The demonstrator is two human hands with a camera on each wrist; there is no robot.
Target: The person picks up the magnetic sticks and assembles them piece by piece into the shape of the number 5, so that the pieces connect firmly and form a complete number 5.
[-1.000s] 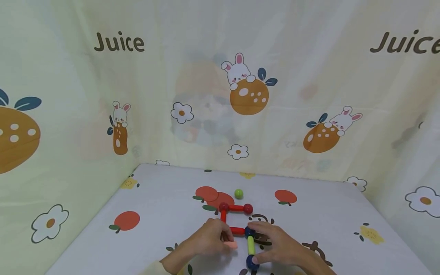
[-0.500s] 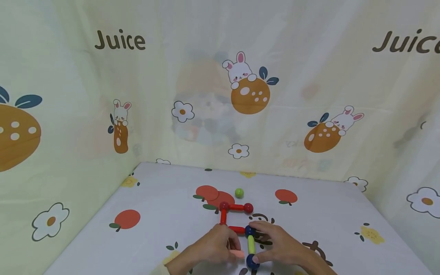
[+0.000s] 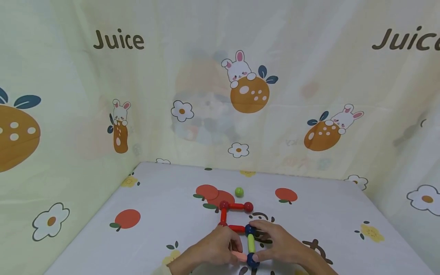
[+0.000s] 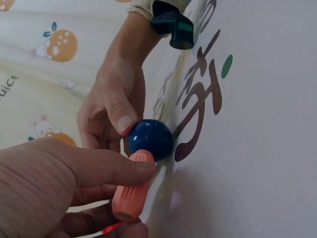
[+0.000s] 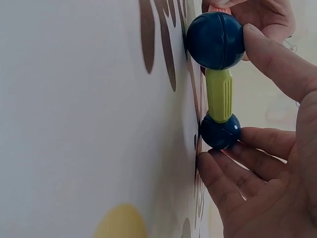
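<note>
My left hand [image 3: 217, 245] pinches a salmon-pink magnetic rod [image 4: 131, 196] between thumb and fingers. One end of that rod meets the nearer dark blue ball [image 5: 214, 40]. My right hand [image 3: 282, 243] spans a lime-green rod [image 5: 219, 95] with a blue ball at each end. Its thumb presses the nearer ball, while its fingertips touch the farther blue ball [image 5: 221, 132]. From the farther ball, a red rod [image 3: 237, 228] runs left to a red ball partly hidden behind my left hand. Another red rod [image 3: 224, 216] leads up to a red ball [image 3: 224, 205].
At the top of the shape, a red rod [image 3: 236, 206] ends in a red ball [image 3: 248, 207]. Beyond it a loose green ball [image 3: 239, 192] lies on the printed tablecloth [image 3: 165, 214]. A patterned curtain [image 3: 203, 88] rises behind and at the sides.
My left hand has moved right and nearer, bringing the salmon-pink rod from beside the lime-green rod to contact with the nearer blue ball. My right hand has stayed in place.
</note>
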